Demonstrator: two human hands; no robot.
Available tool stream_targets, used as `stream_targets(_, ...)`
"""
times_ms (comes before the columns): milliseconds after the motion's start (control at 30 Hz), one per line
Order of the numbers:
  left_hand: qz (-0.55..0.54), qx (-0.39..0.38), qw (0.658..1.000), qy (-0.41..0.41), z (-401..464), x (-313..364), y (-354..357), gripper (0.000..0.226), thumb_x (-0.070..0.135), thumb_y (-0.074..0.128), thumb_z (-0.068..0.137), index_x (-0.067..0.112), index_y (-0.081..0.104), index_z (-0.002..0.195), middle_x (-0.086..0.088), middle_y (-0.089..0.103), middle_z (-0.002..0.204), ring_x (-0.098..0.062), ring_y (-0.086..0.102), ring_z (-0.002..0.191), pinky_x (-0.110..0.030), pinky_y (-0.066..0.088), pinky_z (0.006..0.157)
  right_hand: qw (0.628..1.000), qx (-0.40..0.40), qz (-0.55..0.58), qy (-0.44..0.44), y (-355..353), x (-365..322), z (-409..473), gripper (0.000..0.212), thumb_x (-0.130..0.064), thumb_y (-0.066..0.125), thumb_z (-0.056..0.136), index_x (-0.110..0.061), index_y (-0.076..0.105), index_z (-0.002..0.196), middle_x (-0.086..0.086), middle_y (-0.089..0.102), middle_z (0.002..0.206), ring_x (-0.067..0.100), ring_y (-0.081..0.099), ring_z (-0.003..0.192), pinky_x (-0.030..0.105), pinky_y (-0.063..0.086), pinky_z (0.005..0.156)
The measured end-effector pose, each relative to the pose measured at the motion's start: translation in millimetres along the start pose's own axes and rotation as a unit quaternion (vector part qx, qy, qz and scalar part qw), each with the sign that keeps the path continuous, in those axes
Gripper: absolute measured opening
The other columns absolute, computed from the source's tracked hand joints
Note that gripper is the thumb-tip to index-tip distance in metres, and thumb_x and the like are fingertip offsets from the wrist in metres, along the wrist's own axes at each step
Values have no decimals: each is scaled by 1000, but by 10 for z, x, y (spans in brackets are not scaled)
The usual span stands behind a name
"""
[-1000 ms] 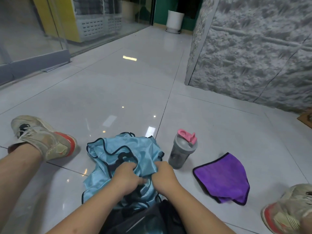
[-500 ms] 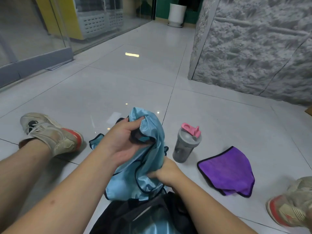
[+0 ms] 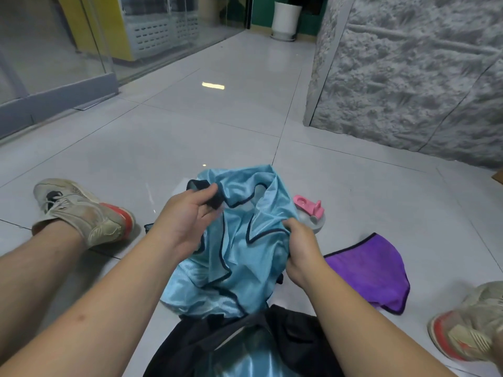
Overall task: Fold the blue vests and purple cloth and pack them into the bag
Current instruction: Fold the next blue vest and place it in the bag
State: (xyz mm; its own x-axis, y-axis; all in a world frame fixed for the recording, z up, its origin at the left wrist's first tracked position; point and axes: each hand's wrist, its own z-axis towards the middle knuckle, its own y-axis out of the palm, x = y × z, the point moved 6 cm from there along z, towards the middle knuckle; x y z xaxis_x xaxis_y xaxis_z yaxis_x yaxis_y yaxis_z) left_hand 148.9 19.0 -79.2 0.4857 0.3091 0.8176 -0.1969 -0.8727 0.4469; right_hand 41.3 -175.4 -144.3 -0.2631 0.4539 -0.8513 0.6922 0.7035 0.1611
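Observation:
A light blue vest [image 3: 239, 240] with dark trim hangs crumpled between my hands above the floor. My left hand [image 3: 187, 221] pinches its dark strap near the top. My right hand [image 3: 299, 246] grips a fold on the vest's right side. Below them a black bag [image 3: 294, 338] lies open at the bottom of the view, with more light blue fabric [image 3: 250, 357] showing inside it. A purple cloth [image 3: 367, 270] with a dark edge lies flat on the floor to the right.
A grey shaker bottle with a pink lid [image 3: 309, 209] stands behind the vest, partly hidden. My legs and shoes [image 3: 81, 213] lie spread on the tiled floor, the right shoe [image 3: 468, 325] near the purple cloth. A rough grey wall [image 3: 408, 77] rises at the right.
The vest has come up off the floor. My left hand rose with it and now pinches the strap; my right hand rose too and holds the vest's right side.

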Motion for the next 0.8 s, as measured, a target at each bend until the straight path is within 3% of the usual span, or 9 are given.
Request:
stream_targets(100,182,71,980,-24,24,-141,-140,64,28,79,92,2,51,143,-9,70,115,-22,73,103,-48,50,110,1000,-20,22,0,49,-66,1,28,-13,53,101,1,73,116,23,76,113,39,74,106,52,59,97)
stream_targets(167,307,123,944,-1,-22,-207,-179,54,38,82,87,7,59,125,-9,67,99,-25,73,84,-52,61,91,999,-41,24,7,101,-80,-11,28,-17,54,104,-1,73,118,20,77,113,36,76,104,51,59,97)
stream_targets(267,452,3,892,20,-154,-428,67,60,68,81,70,17,63,96,3,67,83,-19,70,76,-43,62,78,997,-79,17,13,212,-80,-78,30,-16,52,106,2,68,125,23,77,111,37,76,103,49,60,94)
stream_targets(367,526,-88,845,30,-227,-735,245,56,49,87,75,28,54,115,14,65,107,-8,64,99,-26,49,80,988,-152,12,6,385,-121,-197,40,-31,51,110,1,66,128,24,75,118,37,74,110,54,55,103)
stream_targets(467,444,-33,895,31,-138,-802,58,22,4,67,92,20,63,106,2,72,104,-27,69,107,-38,54,89,983,-174,-56,-21,398,-215,-219,59,-53,41,108,-2,70,112,20,76,116,35,74,108,55,56,100)
stream_targets(567,148,-40,984,-91,-80,-851,-124,31,-8,48,97,-2,69,118,-27,72,120,-41,68,116,-52,53,104,981,-150,-117,-35,261,-208,-97,36,-30,45,110,-5,70,103,16,77,109,33,74,101,48,56,90)
stream_targets(600,56,-48,989,-128,-69,-854,-150,33,-6,45,98,-7,65,125,-31,68,127,-43,65,122,-54,51,107,973,-158,-166,-39,228,-185,-92,22,-12,50,103,-8,72,106,11,77,112,28,74,104,44,55,89)
stream_targets(667,-55,-81,978,-185,-100,-845,-140,41,3,44,98,-13,60,132,-33,63,134,-45,60,129,-57,47,111,941,-206,-268,-31,212,-44,-106,50,12,52,83,-16,72,119,2,76,120,17,70,116,37,53,93)
stream_targets(800,-102,-114,965,-213,-157,-773,-145,46,15,43,95,-10,64,127,-30,65,131,-45,66,118,-55,51,102,906,-266,-330,-18,266,272,-102,88,-12,85,66,-35,56,146,-12,66,137,13,61,129,41,50,112)
